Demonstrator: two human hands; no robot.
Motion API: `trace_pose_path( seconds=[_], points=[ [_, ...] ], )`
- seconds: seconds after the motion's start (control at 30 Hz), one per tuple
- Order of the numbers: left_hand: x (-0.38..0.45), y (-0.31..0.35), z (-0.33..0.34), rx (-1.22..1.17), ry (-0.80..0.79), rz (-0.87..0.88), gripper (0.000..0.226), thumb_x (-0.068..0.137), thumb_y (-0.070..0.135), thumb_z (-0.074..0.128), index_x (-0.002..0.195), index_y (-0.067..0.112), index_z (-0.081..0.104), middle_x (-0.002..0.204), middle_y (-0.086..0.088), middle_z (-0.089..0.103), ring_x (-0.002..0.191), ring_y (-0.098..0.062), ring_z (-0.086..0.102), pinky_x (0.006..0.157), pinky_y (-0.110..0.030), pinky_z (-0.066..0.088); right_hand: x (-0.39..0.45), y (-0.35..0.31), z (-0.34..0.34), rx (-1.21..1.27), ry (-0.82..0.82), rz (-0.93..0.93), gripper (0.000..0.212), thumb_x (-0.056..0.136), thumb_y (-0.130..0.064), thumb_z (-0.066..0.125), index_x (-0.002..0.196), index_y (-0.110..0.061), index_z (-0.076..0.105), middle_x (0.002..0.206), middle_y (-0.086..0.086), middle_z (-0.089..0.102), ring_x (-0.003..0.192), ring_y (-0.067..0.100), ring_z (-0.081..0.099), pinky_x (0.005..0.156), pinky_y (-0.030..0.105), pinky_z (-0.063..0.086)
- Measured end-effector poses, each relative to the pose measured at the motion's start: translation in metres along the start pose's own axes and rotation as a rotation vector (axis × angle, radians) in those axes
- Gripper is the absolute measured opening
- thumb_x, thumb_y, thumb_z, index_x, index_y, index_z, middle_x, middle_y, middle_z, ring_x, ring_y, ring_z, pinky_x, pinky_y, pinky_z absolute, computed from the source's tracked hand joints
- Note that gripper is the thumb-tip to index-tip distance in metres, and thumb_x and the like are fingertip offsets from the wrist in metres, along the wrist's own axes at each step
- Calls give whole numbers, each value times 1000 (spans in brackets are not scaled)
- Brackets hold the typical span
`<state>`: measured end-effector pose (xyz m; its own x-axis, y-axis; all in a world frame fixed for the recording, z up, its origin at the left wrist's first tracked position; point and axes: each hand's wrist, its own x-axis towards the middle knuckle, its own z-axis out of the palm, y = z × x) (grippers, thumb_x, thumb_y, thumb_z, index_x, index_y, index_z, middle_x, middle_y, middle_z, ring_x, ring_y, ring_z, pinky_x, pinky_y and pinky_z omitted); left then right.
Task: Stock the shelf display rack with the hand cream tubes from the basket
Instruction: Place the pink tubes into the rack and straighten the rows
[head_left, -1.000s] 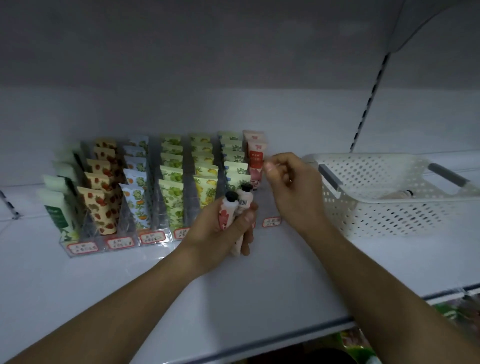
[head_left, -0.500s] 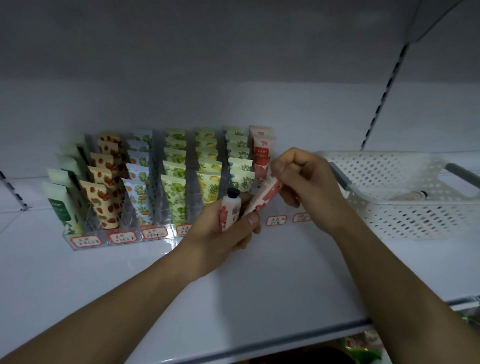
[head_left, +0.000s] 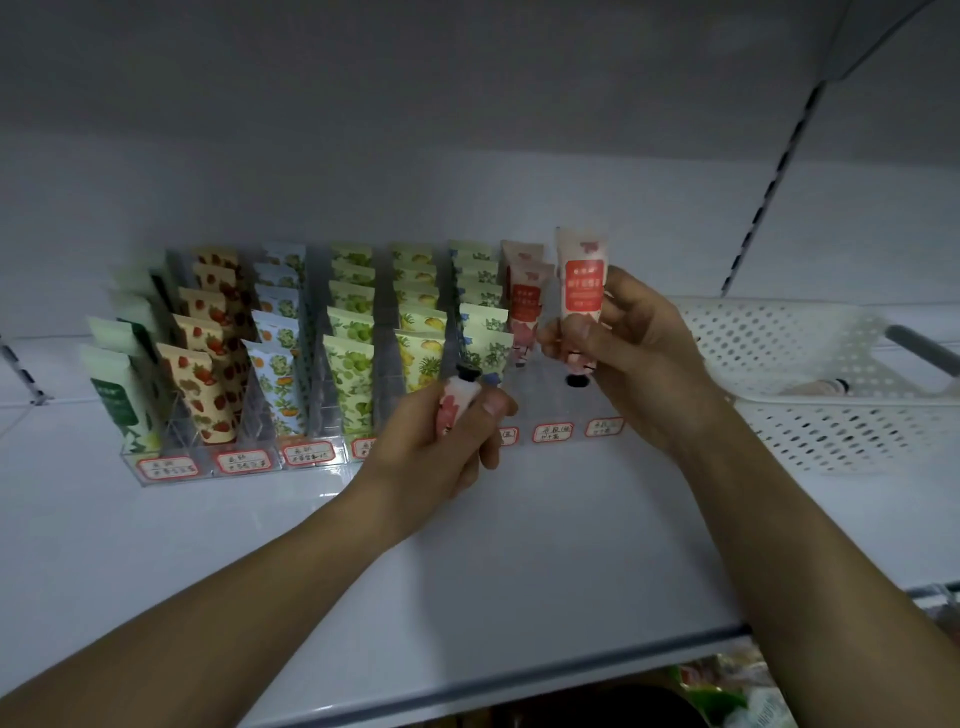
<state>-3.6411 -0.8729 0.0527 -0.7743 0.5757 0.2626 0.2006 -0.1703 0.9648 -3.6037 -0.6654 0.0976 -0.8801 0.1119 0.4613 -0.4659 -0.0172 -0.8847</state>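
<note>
A clear display rack (head_left: 171, 470) on the white shelf holds rows of patterned hand cream tubes. My right hand (head_left: 639, 358) grips a pink tube with a red label (head_left: 581, 283), upright with its black cap down, over the rack's right end. My left hand (head_left: 441, 441) holds another pink tube (head_left: 456, 400) with its black cap up, in front of the rack's middle. Two pink tubes (head_left: 524, 299) stand at the back of the column next to my right hand. The white perforated basket (head_left: 810, 421) at the right contains one lying tube (head_left: 821, 386).
The white shelf (head_left: 519, 571) stretches in front of the rack to its front edge. A slotted upright (head_left: 769, 192) runs up the back wall above the basket. The basket's grey handle (head_left: 922, 348) sticks out at far right. Goods show below the shelf edge.
My right hand took one of the two tubes from my left hand, turned it cap down and raised it over the rack's right end. My left hand keeps one tube.
</note>
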Motion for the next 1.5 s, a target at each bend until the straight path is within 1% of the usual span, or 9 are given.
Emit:
trace_pose_path(
  seconds=[0.2,0.37,0.47,0.73,0.97,1.17,1.27,1.37,1.5],
  points=[
    [3,0,0,155,-64,-17,29,95,34,56,95,6,66,63,0,57,47,-8,45,47,-19,35,10,13,5,-479,262,-43,23,83,-9,80,100,-15,65,94,-2,73,90,17,72,84,44,59],
    [3,-2,-1,268,-78,25,18,96,32,63,87,17,66,61,8,56,52,-6,48,52,-20,37,21,15,6,-809,252,-74,29,84,-24,78,107,-19,61,92,-11,69,78,11,69,75,42,59],
    [2,-3,-2,281,-99,34,34,87,45,64,97,13,66,63,9,51,56,-7,44,56,-26,35,26,10,7,-958,255,-106,23,95,-34,63,109,-16,62,91,-9,68,75,7,67,71,41,58],
    [1,-8,-4,253,-125,54,21,88,30,60,103,17,68,66,8,54,62,-10,45,60,-33,35,37,3,15,-1206,224,-202,23,87,-36,74,94,-14,75,86,-5,72,69,9,61,60,10,36],
    [-3,-1,-8,-31,-194,-14,36,81,18,45,109,10,67,74,-4,62,63,-14,48,62,-29,40,33,18,13,-1138,249,-56,26,84,-33,80,69,-25,60,68,-13,61,61,7,63,58,21,48],
    [-7,8,1,-17,-177,39,33,89,24,64,119,14,53,91,-7,71,55,-12,58,56,-31,45,2,18,22,-756,269,-266,24,97,-17,61,118,-16,50,82,-4,57,58,17,56,52,37,48],
    [-9,11,3,-49,-128,70,34,89,17,67,106,9,39,78,-1,67,43,-14,42,49,-28,37,-3,4,26,-552,68,-397,13,97,-11,53,103,-1,57,82,6,58,65,24,55,54,42,45],
    [-9,14,2,45,22,157,41,78,17,81,91,13,42,71,2,68,47,-11,48,46,-25,42,-5,4,27,-514,-234,-191,7,91,-12,62,89,-6,65,80,2,65,70,12,62,61,29,49],
    [-10,20,6,63,118,224,35,71,8,80,87,5,49,74,-3,73,55,-16,66,51,-23,51,-1,0,13,-363,-385,-31,25,83,-17,78,91,0,63,83,18,65,69,14,62,60,24,50]
  ],
)
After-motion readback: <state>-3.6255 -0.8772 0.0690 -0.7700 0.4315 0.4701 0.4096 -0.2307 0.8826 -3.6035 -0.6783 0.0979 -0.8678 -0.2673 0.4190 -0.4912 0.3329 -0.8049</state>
